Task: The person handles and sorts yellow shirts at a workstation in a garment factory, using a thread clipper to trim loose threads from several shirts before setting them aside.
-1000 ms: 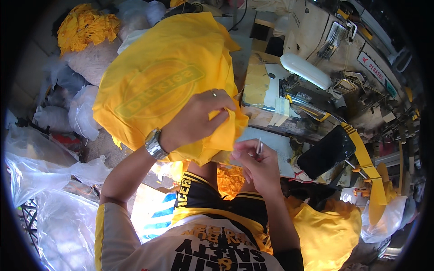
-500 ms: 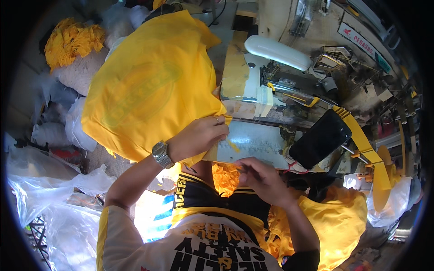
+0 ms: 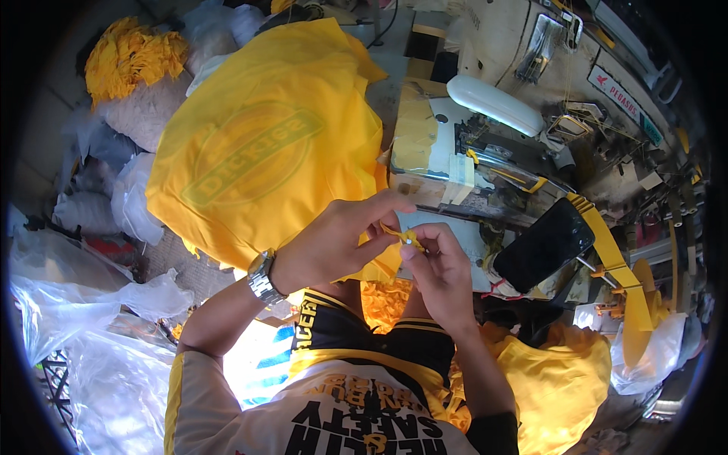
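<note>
A large yellow fabric piece (image 3: 265, 155) with a faint oval print is spread at the left and drapes toward my lap. My left hand (image 3: 326, 241), with a metal watch at its wrist, pinches a small twisted yellow fabric end (image 3: 393, 232) in front of my body. Facing it, my right hand (image 3: 442, 277) grips the same end between thumb and fingers. Something small and pale shows at the right fingertips, too small to make out. The fingertips of both hands almost meet.
An industrial sewing machine (image 3: 493, 163) stands at the right, beside a dark phone (image 3: 542, 244) on a holder and a yellow tape strip (image 3: 613, 250). More yellow fabric (image 3: 557, 371) hangs at lower right. A yellow cloth bundle (image 3: 133, 61) and plastic bags (image 3: 114, 379) are at the left.
My right hand has risen to meet the left and closed on the small fabric end. My left hand has turned and lifted slightly. The view has shifted a little.
</note>
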{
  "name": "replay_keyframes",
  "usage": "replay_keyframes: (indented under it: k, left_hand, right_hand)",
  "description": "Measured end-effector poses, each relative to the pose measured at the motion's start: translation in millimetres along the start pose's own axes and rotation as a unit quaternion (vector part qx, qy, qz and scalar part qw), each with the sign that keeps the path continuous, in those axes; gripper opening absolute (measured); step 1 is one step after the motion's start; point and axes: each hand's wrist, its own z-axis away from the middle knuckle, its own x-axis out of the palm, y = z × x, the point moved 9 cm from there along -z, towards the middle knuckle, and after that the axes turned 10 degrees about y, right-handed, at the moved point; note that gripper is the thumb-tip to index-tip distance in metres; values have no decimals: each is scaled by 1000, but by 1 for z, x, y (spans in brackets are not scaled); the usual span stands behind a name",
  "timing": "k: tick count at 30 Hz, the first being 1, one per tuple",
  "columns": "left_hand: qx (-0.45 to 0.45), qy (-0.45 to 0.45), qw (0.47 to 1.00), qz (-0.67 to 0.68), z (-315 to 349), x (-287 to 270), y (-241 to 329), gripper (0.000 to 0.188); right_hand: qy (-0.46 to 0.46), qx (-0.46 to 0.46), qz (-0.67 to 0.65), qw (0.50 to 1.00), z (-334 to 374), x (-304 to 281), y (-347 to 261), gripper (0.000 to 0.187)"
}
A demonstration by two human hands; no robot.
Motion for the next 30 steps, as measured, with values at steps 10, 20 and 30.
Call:
replay_keyframes:
  k: [10, 20, 30]
  left_hand:
    - [-114, -84, 990, 6, -7, 8, 18, 71]
    - [15, 84, 996, 8, -39, -41, 30, 13]
    - [25, 105, 994, 25, -55, -43, 35, 14]
  right_hand:
    - [-60, -95, 178, 978, -6, -1, -26, 17]
    - [-82, -107, 333, 933, 17, -20, -25, 23]
    - [-18, 147, -281, 948, 33, 18, 25, 17]
